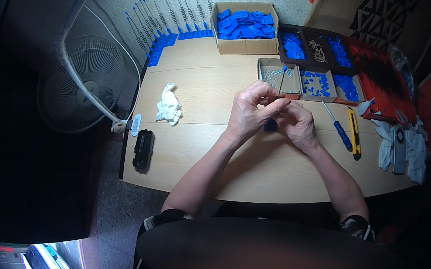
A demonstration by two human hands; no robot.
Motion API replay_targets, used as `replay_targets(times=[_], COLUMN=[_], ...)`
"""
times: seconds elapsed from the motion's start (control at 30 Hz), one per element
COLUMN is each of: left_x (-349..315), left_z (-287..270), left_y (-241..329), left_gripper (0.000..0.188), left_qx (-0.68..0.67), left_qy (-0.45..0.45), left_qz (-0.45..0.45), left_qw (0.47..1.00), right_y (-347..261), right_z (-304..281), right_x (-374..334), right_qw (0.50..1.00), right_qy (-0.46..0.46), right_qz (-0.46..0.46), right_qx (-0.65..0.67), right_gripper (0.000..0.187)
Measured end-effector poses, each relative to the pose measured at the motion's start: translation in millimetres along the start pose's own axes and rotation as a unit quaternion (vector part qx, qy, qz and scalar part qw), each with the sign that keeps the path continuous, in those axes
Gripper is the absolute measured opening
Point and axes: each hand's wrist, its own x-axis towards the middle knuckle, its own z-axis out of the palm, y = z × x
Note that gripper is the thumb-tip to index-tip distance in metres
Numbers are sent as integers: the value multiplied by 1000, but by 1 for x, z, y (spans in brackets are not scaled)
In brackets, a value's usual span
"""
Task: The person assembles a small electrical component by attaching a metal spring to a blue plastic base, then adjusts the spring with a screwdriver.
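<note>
My left hand (250, 108) and my right hand (300, 126) meet over the middle of the table, fingers closed in a pinch. Between them stands a thin dark rod with a blue ball tip (284, 68), its upper end rising above my fingers. A dark blue piece (270, 124) shows below the left fingers, and I cannot tell how it joins the rod. Just beyond my hands sits a small cardboard tray of clear beads (271, 64). Beside it are a tray of small blue parts (314, 96) and another tray of blue pieces (347, 89).
Finished-looking rods with springs on blue bases (192, 34) line the far left edge. A carton of blue plates (215, 46) stands behind. To the right lie a screwdriver (342, 135), a yellow cutter (354, 132) and white gloves (417, 155). Crumpled tissue (168, 105) and a black case (143, 150) lie left.
</note>
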Motion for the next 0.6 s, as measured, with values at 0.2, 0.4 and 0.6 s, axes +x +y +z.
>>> replay_targets(times=[0.2,0.4,0.6], left_x=[-1,-1,-2], left_z=[-1,-2,-2], left_y=[2,3,2], left_gripper=[13,13,14], left_qx=[-20,-15,-17], left_qy=[2,1,2], left_qz=[4,2,1], left_qw=[1000,1000,1000], right_y=[-2,-3,-4], right_z=[3,4,4], right_x=[0,0,0], right_qw=[1000,1000,1000], right_qy=[2,7,6], right_qz=[11,14,12], right_qx=[17,26,14], right_gripper=[21,22,19])
